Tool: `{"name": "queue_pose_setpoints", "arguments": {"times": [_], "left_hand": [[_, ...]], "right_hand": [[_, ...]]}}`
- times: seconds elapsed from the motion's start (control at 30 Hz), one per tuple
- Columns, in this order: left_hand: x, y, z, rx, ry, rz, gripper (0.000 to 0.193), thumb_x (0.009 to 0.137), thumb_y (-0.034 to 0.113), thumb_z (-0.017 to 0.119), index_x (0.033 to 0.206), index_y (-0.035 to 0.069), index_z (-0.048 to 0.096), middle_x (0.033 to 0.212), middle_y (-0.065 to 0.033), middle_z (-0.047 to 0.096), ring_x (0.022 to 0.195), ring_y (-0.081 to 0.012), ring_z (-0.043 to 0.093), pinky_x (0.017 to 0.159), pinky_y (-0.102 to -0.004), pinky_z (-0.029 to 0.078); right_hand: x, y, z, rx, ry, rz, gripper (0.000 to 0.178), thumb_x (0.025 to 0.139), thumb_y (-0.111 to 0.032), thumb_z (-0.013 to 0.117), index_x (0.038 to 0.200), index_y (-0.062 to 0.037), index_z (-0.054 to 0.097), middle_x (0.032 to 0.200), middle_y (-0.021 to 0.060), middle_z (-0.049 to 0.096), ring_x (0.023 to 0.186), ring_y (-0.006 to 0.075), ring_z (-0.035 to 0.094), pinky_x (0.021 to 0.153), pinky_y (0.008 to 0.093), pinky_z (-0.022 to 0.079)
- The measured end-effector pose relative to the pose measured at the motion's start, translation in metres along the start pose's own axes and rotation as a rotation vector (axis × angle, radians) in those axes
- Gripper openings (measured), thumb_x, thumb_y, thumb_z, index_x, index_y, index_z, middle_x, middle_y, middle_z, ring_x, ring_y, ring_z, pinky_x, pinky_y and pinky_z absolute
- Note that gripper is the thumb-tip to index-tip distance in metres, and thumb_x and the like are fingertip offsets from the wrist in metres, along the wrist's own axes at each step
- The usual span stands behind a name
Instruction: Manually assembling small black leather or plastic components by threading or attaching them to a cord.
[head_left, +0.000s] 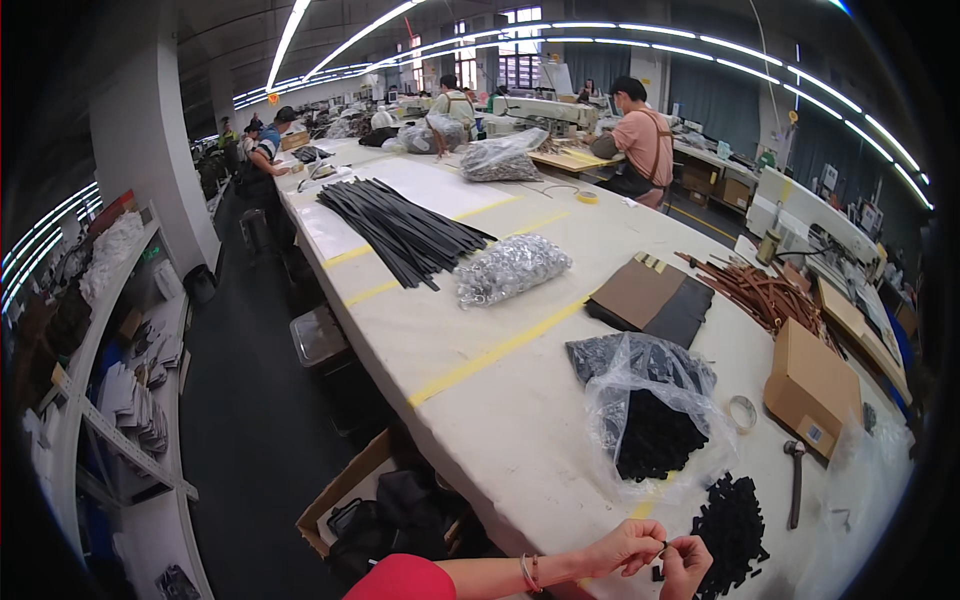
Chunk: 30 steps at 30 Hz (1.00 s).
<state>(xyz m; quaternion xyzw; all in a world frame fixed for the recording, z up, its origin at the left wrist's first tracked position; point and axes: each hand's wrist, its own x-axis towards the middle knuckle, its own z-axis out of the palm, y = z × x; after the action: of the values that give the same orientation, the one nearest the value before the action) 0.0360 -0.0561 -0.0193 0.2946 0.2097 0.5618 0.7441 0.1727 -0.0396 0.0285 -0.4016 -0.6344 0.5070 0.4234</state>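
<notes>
My left hand [628,546] and my right hand [686,568] meet over the near end of the long table [480,420]. Fingertips of both are pinched together on a small black piece [663,546], too small to make out fully. Just to the right lies a loose heap of short black pieces [735,530]. Beyond my hands rests an open transparent plastic bag [610,405], with more of the same black pieces [655,440] spilling toward its mouth. A bracelet circles my left wrist.
Farther up the table lie black strips [400,225], a bag of shiny pieces [512,268] and a brown-and-black leather panel [655,295]. On the right are a cardboard box [812,388], a hammer [795,480], a tape roll [742,412] and brown straps [755,292]. Several people work beyond.
</notes>
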Motion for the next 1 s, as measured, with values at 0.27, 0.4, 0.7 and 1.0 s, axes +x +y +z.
{"name": "queue_pose_setpoints", "arguments": {"times": [0.27,0.4,0.7,1.0], "left_hand": [[-0.005,0.010,0.006,0.532,-0.043,0.133,0.004,0.076,0.008,0.049,0.075,0.004,0.046,0.056,0.0008,0.044,0.038,-0.0039,0.039,0.030,-0.0182,0.029],[-0.009,0.024,0.012,0.523,-0.005,0.065,0.009,0.069,0.004,0.050,0.075,0.002,0.056,0.057,-0.0073,0.055,0.042,-0.0106,0.051,0.036,-0.0220,0.040],[-0.007,0.018,0.010,1.114,0.031,0.556,0.008,0.066,0.006,0.055,0.072,0.001,0.055,0.055,-0.0080,0.053,0.047,-0.0176,0.053,0.045,-0.0295,0.042],[0.002,0.007,0.012,1.317,0.174,0.859,0.011,0.071,0.011,0.053,0.073,0.002,0.058,0.058,-0.0121,0.054,0.045,-0.0247,0.052,0.043,-0.0323,0.042]], "right_hand": [[0.014,-0.006,-0.011,0.358,-0.261,0.375,0.008,0.074,-0.005,0.058,0.076,0.0001,0.053,0.049,-0.0010,0.044,0.037,0.0039,0.033,0.035,0.0177,0.025],[0.013,0.011,-0.014,0.574,-0.356,0.373,0.007,0.070,-0.002,0.056,0.075,0.0002,0.051,0.053,0.0023,0.047,0.038,0.0058,0.036,0.036,0.0176,0.026],[0.010,0.006,-0.007,0.453,-0.358,0.236,0.007,0.068,0.000,0.056,0.066,-0.0015,0.050,0.055,0.0000,0.045,0.041,0.0055,0.035,0.038,0.0188,0.027],[0.010,0.025,0.004,0.099,-0.076,0.073,0.004,0.077,-0.001,0.048,0.074,-0.0041,0.048,0.063,-0.0027,0.044,0.052,0.0042,0.036,0.045,0.0174,0.030]]}}
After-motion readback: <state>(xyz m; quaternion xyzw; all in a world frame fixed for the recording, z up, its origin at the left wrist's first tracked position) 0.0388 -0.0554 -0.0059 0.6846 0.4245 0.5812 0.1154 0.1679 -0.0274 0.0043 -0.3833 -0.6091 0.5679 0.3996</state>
